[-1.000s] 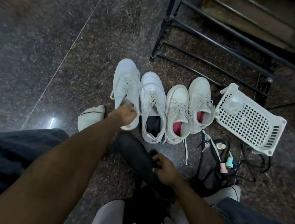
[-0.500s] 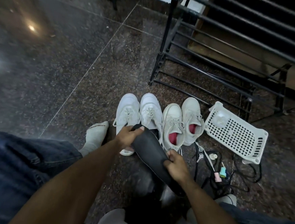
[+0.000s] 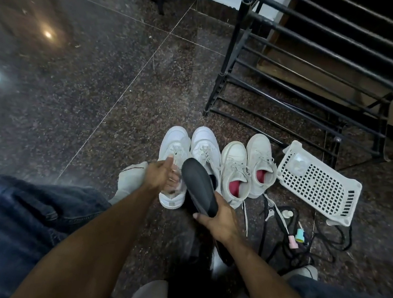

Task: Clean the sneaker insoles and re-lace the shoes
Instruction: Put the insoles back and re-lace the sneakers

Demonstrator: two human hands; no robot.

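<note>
Nearest to us, our right hand grips the heel end of a dark insole, fingers and thumb wrapped round it, so that its toe end rises over the row of sneakers. Our left hand sits just beside the insole's toe end with fingers spread and relaxed, holding nothing, above the leftmost white sneaker.

We judge that we are in the insole step: this insole is out of its shoe and in hand, ready to be cleaned or fitted back. Next, the free hand would need to steady the insole or the shoe it belongs to.

Beyond, the second sneaker shows a dark opening, and the two sneakers to its right show pink linings. Loose laces lie on the floor near them, so re-lacing looks not yet done. Farther right lies a white plastic basket, and behind it a black shoe rack.
</note>
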